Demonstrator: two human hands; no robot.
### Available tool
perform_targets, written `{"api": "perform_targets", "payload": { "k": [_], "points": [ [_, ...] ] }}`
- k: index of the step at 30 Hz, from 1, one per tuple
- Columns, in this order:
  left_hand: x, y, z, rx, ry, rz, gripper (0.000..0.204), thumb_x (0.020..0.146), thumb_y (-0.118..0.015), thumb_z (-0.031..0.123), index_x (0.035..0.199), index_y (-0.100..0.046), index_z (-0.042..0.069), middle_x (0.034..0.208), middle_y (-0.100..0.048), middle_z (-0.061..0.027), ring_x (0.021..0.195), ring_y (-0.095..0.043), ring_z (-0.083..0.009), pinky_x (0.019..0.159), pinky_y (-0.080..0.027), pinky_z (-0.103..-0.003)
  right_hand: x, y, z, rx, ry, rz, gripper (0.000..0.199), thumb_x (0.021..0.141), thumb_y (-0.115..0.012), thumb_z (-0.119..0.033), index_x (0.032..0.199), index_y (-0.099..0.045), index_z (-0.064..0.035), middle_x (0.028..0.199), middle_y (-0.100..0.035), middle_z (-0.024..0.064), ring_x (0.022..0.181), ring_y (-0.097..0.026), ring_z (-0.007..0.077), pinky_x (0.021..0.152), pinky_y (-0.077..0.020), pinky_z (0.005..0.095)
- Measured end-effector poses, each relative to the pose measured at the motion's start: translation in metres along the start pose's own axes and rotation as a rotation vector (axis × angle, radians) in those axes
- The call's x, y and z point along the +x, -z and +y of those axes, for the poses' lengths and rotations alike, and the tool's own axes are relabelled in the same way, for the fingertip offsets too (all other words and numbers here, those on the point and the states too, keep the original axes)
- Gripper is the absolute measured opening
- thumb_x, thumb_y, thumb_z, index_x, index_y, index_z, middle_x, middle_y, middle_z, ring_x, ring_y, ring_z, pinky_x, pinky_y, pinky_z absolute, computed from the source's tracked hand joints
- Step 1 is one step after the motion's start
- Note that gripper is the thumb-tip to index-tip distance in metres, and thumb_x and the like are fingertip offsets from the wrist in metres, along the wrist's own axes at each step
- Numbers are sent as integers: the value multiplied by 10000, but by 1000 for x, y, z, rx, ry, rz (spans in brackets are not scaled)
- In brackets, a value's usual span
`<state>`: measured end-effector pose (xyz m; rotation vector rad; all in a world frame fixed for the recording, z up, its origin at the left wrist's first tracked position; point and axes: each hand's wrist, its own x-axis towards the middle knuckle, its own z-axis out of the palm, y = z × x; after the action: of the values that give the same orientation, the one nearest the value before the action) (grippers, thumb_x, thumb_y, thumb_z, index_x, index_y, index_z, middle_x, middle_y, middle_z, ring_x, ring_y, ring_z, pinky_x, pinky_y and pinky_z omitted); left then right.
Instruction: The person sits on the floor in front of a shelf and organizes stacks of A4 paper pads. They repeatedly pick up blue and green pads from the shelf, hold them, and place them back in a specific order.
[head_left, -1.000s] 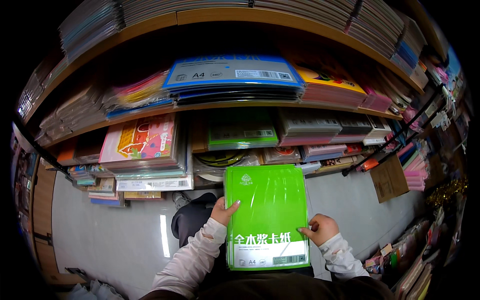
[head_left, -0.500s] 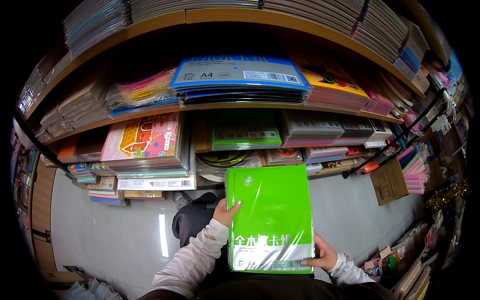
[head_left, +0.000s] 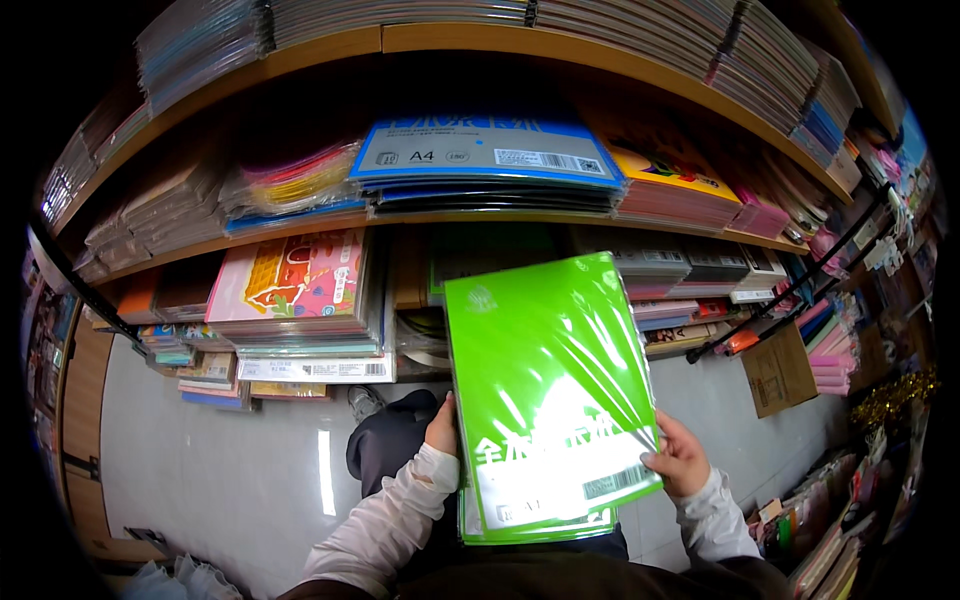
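A green, plastic-wrapped pack of A4-size card paper point(head_left: 540, 350) is tilted up in front of me, light glaring off its wrap. My right hand point(head_left: 684, 458) pinches its right edge near the lower corner, thumb on the front. Beneath it, the lower edge of a second green pack point(head_left: 530, 537) shows; the rest is covered. My left hand point(head_left: 443, 425) is closed at the left edge of the packs, its fingers mostly hidden behind them. Which of the two packs it grips cannot be made out fully.
Ahead, a shelf point(head_left: 290, 236) carries a blue-and-grey paper pack point(head_left: 480, 150), a yellow-topped stack point(head_left: 680, 175) and a pink pack with a cake-like picture point(head_left: 290, 275). A cardboard box point(head_left: 780, 370) of pink rolls stands at right. Grey tiled floor point(head_left: 250, 450) lies below.
The upper green pack has risen, turned and slid to the right off the one under it, with my right hand moving up along with it. My left hand has stayed about level, its thumb now off the front.
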<state>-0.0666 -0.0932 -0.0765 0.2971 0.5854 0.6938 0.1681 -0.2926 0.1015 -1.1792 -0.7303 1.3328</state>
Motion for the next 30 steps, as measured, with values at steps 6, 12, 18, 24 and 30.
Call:
{"api": "perform_targets", "payload": {
  "k": [6,12,18,24,30],
  "points": [
    [0,-4,7,-63,47,-198,361,887,-412,309,1079,-493,13,990,-563,-100,839,-560,-202,715,-472,-289,96,-7,18,243,35,-112,632,732,-469,107,1308,-239,-9,1183,-469,110,992,-527,170,840,-435,276],
    [-6,-15,12,104,-5,-72,313,884,-350,198,1071,-501,-2,976,-574,-102,856,-567,-201,761,-461,-297,182,7,32,230,36,-62,590,744,-423,133,1292,-302,-48,1096,-530,98,910,-570,183,777,-474,289],
    [1,-4,4,109,6,-60,305,870,-380,205,1040,-526,-2,943,-589,-96,831,-577,-191,733,-463,-289,202,8,17,24,-43,103,508,788,-473,43,1263,-357,-95,1029,-562,75,835,-573,177,664,-511,361],
    [20,22,-10,178,-56,1,243,867,-435,193,977,-518,-6,907,-568,-88,833,-553,-169,737,-446,-262,184,-7,30,-1249,517,387,534,712,-633,-157,1194,-414,-92,1149,-457,175,1048,-462,323,834,-395,490],
    [9,5,1,108,20,-42,275,856,-408,179,1002,-550,-5,916,-598,-108,813,-586,-201,729,-468,-296,175,-62,27,-1701,624,130,607,628,-686,-174,1180,-436,-155,1307,-284,159,1193,-278,382,911,-271,549]
  ]
}}
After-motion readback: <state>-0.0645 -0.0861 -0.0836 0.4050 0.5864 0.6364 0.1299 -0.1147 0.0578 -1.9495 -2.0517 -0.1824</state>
